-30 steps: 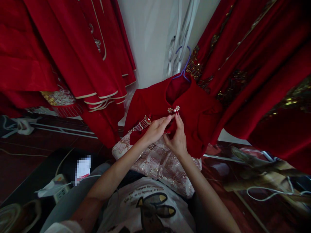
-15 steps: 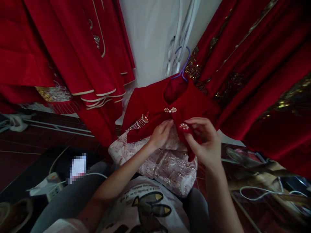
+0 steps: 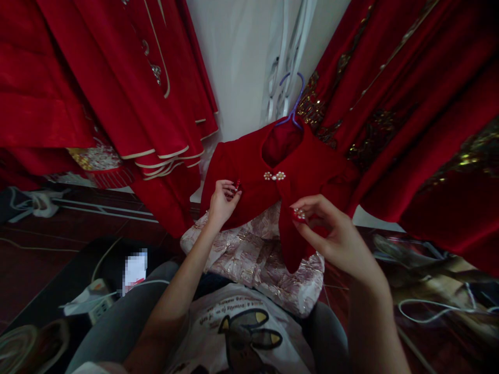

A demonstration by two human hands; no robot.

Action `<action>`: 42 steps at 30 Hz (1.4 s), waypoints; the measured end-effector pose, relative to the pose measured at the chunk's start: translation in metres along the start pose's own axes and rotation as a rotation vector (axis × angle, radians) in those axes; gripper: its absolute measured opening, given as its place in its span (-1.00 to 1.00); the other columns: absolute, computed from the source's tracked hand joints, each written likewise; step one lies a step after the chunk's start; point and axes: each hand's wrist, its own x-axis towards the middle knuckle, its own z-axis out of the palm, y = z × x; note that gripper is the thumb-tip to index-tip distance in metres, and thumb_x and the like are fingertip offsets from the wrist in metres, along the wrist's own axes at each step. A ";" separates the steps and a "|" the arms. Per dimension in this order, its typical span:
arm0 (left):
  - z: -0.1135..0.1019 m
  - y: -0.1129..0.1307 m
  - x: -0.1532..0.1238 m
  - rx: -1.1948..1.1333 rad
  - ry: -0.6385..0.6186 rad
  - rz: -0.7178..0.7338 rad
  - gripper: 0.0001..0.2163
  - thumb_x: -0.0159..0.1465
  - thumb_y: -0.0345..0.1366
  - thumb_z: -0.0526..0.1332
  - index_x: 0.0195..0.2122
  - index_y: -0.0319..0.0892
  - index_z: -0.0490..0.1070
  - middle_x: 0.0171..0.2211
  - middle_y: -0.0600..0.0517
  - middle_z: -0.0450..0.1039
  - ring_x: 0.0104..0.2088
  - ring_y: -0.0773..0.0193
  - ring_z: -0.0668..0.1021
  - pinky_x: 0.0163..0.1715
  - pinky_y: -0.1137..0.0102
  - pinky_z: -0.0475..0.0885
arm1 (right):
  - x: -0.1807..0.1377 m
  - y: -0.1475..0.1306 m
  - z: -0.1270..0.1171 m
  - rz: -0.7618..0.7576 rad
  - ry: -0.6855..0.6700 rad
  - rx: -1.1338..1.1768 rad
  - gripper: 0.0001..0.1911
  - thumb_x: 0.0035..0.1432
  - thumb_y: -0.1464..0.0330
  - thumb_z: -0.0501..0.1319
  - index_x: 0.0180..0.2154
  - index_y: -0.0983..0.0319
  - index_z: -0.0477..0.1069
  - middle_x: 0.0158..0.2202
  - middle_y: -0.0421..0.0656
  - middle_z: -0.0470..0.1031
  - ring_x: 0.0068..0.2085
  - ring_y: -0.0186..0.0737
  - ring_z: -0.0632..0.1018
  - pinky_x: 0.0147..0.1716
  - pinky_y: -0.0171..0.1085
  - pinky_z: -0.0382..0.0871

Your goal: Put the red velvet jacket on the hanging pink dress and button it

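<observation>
A small red velvet jacket point(image 3: 253, 161) hangs on a purple hanger point(image 3: 293, 98) over a pale pink brocade skirt point(image 3: 257, 259). A pearl clasp point(image 3: 274, 176) sits closed at its neck. My left hand point(image 3: 221, 202) is closed on the jacket's left front, over the spot of the tassel ornament, which is mostly hidden. My right hand point(image 3: 331, 234) pinches the right front flap at a second pearl button point(image 3: 299, 213) and holds it away from the body of the jacket.
Long red gowns point(image 3: 128, 93) hang at left, and gold-embroidered red gowns point(image 3: 409, 104) at right. A white wall point(image 3: 241, 62) stands behind. A power strip point(image 3: 93, 306) and cables point(image 3: 429, 306) lie on the dark floor. My grey-trousered knees are below.
My left hand moved left from the centre onto the tassel ornament and closed over it. My right hand took the lower pearl button and pulled the flap down and right.
</observation>
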 end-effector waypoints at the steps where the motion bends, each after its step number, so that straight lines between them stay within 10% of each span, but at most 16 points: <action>1: 0.003 0.000 -0.001 -0.014 0.006 0.005 -0.67 0.10 -0.30 0.34 -0.16 -0.15 0.26 -0.33 0.06 0.44 -0.44 0.40 0.48 -0.45 0.50 0.39 | 0.002 0.001 0.007 0.007 -0.066 0.124 -0.75 0.16 0.44 0.26 -0.11 0.12 0.36 -0.19 -0.20 0.44 -0.20 -0.31 0.51 -0.29 -0.35 0.46; 7: 0.008 0.004 0.003 -0.251 0.017 -0.033 -0.73 0.12 -0.31 0.28 -0.19 -0.15 0.24 -0.37 0.06 0.46 -0.38 0.35 0.54 -0.38 0.46 0.46 | 0.031 0.029 0.068 0.032 -0.243 0.539 -0.77 0.12 0.35 0.33 -0.19 0.14 0.34 -0.25 -0.22 0.40 -0.26 -0.37 0.48 -0.39 -0.42 0.43; 15: -0.005 0.015 0.011 -0.418 -0.062 -0.150 -0.86 0.13 -0.31 0.23 -0.28 -0.20 0.43 -0.41 0.03 0.52 -0.39 0.34 0.58 -0.31 0.41 0.53 | 0.096 0.072 0.127 0.110 0.224 0.323 -0.73 0.02 0.34 0.32 -0.18 0.19 0.40 -0.28 -0.20 0.51 -0.37 -0.34 0.52 -0.42 -0.37 0.48; 27: 0.003 -0.002 0.006 -0.062 -0.035 0.001 -0.79 0.11 -0.39 0.29 -0.23 -0.17 0.34 -0.31 0.03 0.44 -0.34 0.36 0.51 -0.31 0.44 0.44 | 0.093 0.089 0.129 0.132 0.201 0.262 -0.69 0.19 0.19 0.21 -0.09 0.21 0.45 -0.14 -0.09 0.55 -0.25 -0.29 0.57 -0.30 -0.32 0.54; 42: 0.000 0.007 0.010 -0.404 -0.038 -0.197 -0.88 0.18 -0.30 0.25 -0.29 -0.21 0.39 -0.40 0.05 0.52 -0.43 0.38 0.58 -0.32 0.44 0.54 | 0.097 0.071 0.127 -0.002 0.135 0.134 -0.77 0.21 0.34 0.17 -0.14 0.23 0.53 -0.13 -0.09 0.54 -0.24 -0.29 0.56 -0.38 -0.38 0.51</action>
